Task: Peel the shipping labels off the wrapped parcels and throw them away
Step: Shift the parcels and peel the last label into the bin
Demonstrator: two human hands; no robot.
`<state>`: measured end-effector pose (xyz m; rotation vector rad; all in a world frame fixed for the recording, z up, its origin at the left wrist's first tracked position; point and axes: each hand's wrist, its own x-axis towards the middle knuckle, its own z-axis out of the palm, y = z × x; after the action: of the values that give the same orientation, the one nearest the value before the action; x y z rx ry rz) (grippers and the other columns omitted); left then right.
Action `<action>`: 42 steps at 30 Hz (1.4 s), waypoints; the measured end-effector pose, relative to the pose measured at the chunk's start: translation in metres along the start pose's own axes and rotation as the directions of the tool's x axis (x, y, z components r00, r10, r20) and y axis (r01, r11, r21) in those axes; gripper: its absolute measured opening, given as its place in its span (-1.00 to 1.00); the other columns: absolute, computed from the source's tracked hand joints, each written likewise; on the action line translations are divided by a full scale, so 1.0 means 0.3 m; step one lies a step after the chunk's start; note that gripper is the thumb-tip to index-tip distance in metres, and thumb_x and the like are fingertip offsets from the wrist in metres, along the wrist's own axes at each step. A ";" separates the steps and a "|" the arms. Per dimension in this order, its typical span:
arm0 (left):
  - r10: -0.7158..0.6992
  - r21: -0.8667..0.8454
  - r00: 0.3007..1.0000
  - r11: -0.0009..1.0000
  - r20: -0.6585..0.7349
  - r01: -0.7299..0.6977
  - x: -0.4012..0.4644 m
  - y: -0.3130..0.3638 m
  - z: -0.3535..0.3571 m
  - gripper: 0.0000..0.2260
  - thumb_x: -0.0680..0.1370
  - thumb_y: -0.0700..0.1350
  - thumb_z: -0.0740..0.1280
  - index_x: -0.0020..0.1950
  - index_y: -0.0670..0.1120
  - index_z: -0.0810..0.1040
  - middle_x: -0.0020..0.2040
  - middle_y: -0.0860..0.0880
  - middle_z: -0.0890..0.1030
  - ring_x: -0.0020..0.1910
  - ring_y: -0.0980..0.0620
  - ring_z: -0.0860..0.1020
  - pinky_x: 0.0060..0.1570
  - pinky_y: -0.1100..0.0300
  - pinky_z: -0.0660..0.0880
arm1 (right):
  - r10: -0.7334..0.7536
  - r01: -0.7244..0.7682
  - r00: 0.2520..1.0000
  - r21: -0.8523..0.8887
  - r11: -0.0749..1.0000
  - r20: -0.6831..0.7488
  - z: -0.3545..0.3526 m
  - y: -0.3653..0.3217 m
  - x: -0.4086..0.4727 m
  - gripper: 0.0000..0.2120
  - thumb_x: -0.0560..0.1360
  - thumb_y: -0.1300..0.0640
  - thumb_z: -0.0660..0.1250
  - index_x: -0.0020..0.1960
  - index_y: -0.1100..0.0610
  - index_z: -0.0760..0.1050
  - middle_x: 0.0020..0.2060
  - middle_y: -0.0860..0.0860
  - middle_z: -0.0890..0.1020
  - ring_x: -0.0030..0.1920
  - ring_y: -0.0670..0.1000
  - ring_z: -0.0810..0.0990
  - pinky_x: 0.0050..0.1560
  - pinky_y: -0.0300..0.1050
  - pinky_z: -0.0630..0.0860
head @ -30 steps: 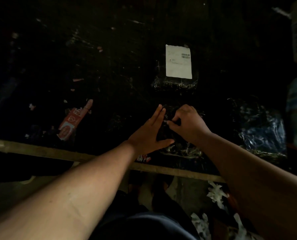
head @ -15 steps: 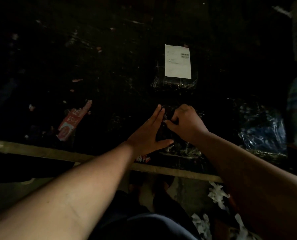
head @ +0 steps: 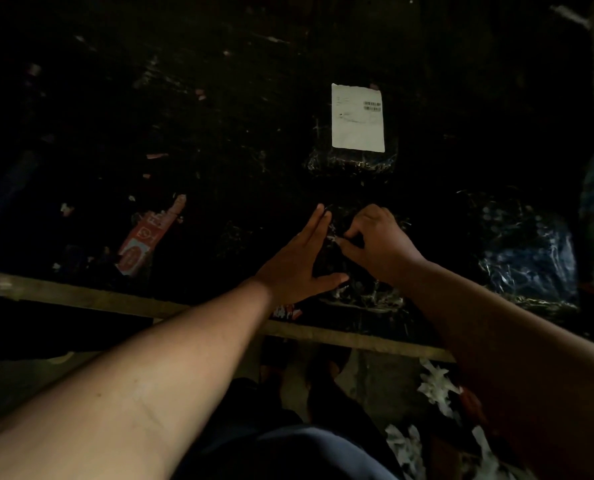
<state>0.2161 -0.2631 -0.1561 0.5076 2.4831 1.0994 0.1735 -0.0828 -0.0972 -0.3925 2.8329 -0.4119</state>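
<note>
In the head view we press our left hand (head: 299, 261), flat and open, against a dark plastic-wrapped parcel (head: 361, 292) at centre frame on the black counter (head: 219, 133). Our right hand (head: 375, 242) pinches something small on the wrap. Above, a white rectangular shipping label (head: 357, 117) sits on a second dark parcel (head: 352, 164).

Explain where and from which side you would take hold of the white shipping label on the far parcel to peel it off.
Probably the white label's near left corner, picked from the person's side. The label lies flat on the black wrapped parcel with all four edges showing; that corner is nearest the hands and has nothing over it.
</note>
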 end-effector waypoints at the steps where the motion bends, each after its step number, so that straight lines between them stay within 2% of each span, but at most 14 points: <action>1: 0.001 0.010 1.000 1.000 -0.008 -0.001 0.000 0.000 0.000 -0.05 0.53 0.32 0.30 0.64 0.04 -0.26 0.60 0.18 -0.37 0.61 0.08 -0.11 0.44 0.19 -0.01 | -0.004 0.004 1.000 -0.005 1.000 0.003 0.003 0.003 -0.001 -0.83 0.48 -0.03 0.36 -0.10 0.07 0.59 0.05 0.06 0.50 0.15 0.08 0.43 0.13 -0.13 0.36; 6: -0.002 0.009 1.000 1.000 0.001 0.002 0.002 -0.005 0.003 -0.05 0.53 0.33 0.31 0.63 0.06 -0.28 0.59 0.20 -0.38 0.58 0.16 -0.14 0.45 0.20 0.00 | 0.009 -0.009 1.000 0.012 1.000 -0.022 0.014 0.008 0.005 -0.86 0.51 0.00 0.33 -0.14 0.06 0.53 0.03 0.06 0.50 0.13 0.08 0.43 0.09 -0.14 0.36; 10: 0.001 0.009 1.000 1.000 -0.009 -0.001 0.003 -0.004 0.005 -0.05 0.53 0.33 0.31 0.64 0.05 -0.26 0.59 0.18 -0.37 0.61 0.07 -0.11 0.50 0.13 0.04 | -0.050 0.050 0.999 -0.035 0.998 0.013 0.015 0.033 -0.008 -0.80 0.48 0.01 0.38 0.02 0.10 0.58 0.10 0.06 0.47 0.16 0.07 0.40 0.12 -0.17 0.35; 12: -0.001 -0.003 1.000 1.000 -0.010 0.001 0.006 -0.006 0.008 -0.05 0.53 0.31 0.32 0.64 0.04 -0.26 0.60 0.18 -0.37 0.62 0.07 -0.11 0.51 0.14 0.03 | -0.046 0.045 0.999 -0.055 0.997 -0.014 0.023 0.021 -0.005 -0.84 0.50 0.07 0.35 0.02 0.12 0.57 0.09 0.07 0.48 0.15 0.08 0.41 0.11 -0.17 0.35; 14: -0.005 0.009 1.000 1.000 -0.021 0.005 0.006 -0.005 0.010 -0.05 0.54 0.30 0.33 0.64 0.03 -0.25 0.60 0.16 -0.36 0.60 0.10 -0.13 0.49 0.23 -0.07 | -0.037 0.036 0.999 -0.035 0.999 -0.018 0.018 0.020 0.000 -0.88 0.49 0.09 0.35 -0.02 0.11 0.58 0.07 0.07 0.49 0.13 0.09 0.43 0.11 -0.16 0.35; 16: -0.003 0.050 0.999 0.999 -0.036 0.005 0.002 -0.004 0.011 -0.05 0.54 0.31 0.32 0.64 0.02 -0.25 0.61 0.14 -0.35 0.57 0.17 -0.18 0.42 0.36 -0.23 | -0.055 0.056 0.998 -0.027 0.998 0.011 0.007 0.032 -0.004 -0.84 0.47 0.06 0.38 0.01 0.10 0.58 0.08 0.07 0.49 0.14 0.09 0.44 0.14 -0.15 0.36; 17: -0.002 0.058 0.999 0.998 -0.041 0.004 0.002 -0.005 0.011 -0.05 0.54 0.31 0.32 0.64 0.02 -0.25 0.61 0.14 -0.35 0.57 0.19 -0.19 0.41 0.36 -0.24 | -0.068 0.069 0.997 -0.031 0.997 0.029 0.003 0.037 -0.006 -0.81 0.47 0.04 0.39 0.04 0.10 0.58 0.10 0.07 0.48 0.16 0.08 0.43 0.15 -0.15 0.36; 21: -0.012 0.036 1.000 0.999 -0.023 0.013 0.007 -0.007 0.012 -0.04 0.53 0.31 0.33 0.64 0.03 -0.25 0.60 0.16 -0.36 0.61 0.11 -0.14 0.53 0.15 -0.03 | -0.063 0.065 0.998 -0.056 0.996 0.023 0.004 0.016 -0.009 -0.79 0.49 0.08 0.35 0.08 0.13 0.57 0.14 0.07 0.46 0.19 0.08 0.39 0.18 -0.17 0.33; 26: -0.017 0.042 1.000 0.999 -0.023 0.018 0.003 -0.002 0.012 -0.04 0.53 0.32 0.32 0.64 0.03 -0.25 0.60 0.17 -0.36 0.61 0.08 -0.14 0.53 0.11 -0.02 | -0.049 0.050 0.998 -0.036 0.998 0.027 0.004 0.022 -0.011 -0.80 0.48 0.04 0.37 0.04 0.11 0.57 0.11 0.05 0.47 0.17 0.06 0.40 0.13 -0.19 0.32; 32: -0.012 0.009 1.000 1.000 -0.025 0.012 0.006 -0.014 0.017 -0.03 0.52 0.32 0.33 0.64 0.04 -0.25 0.60 0.18 -0.35 0.61 0.11 -0.14 0.51 0.17 -0.04 | 0.007 -0.007 1.000 -0.016 1.000 -0.006 0.017 0.010 0.005 -0.83 0.49 -0.03 0.35 -0.09 0.07 0.58 0.01 0.04 0.49 0.11 0.05 0.43 0.08 -0.14 0.38; 34: -0.008 0.027 0.999 1.000 -0.033 0.009 0.007 -0.014 0.016 -0.04 0.52 0.31 0.33 0.65 0.02 -0.24 0.61 0.15 -0.35 0.59 0.14 -0.16 0.47 0.23 -0.10 | 0.006 -0.006 1.000 -0.025 1.000 -0.005 0.022 0.013 0.004 -0.81 0.48 -0.09 0.35 -0.12 0.03 0.56 0.01 0.03 0.49 0.11 0.04 0.43 0.07 -0.13 0.39; 37: -0.014 0.027 1.000 1.000 -0.022 0.015 0.006 -0.007 0.012 -0.04 0.53 0.30 0.34 0.64 0.02 -0.25 0.60 0.16 -0.36 0.54 0.24 -0.19 0.42 0.28 -0.10 | 0.044 -0.045 0.999 -0.009 0.999 -0.025 0.022 -0.001 0.016 -0.80 0.52 -0.07 0.31 -0.20 0.01 0.47 -0.03 0.06 0.50 0.08 0.06 0.44 -0.01 -0.14 0.38; 42: -0.010 0.018 1.000 1.000 -0.014 0.010 -0.001 -0.002 0.008 -0.04 0.53 0.30 0.33 0.62 0.06 -0.29 0.59 0.19 -0.38 0.51 0.28 -0.21 0.38 0.35 -0.13 | 0.063 -0.063 0.998 0.029 0.998 -0.024 0.005 -0.007 0.029 -0.82 0.48 -0.10 0.34 -0.16 -0.01 0.50 -0.11 0.03 0.50 -0.01 0.05 0.48 -0.13 -0.14 0.38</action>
<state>0.2173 -0.2620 -0.1581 0.4937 2.5068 1.0816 0.1661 -0.0877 -0.0997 -0.2933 2.8520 -0.4470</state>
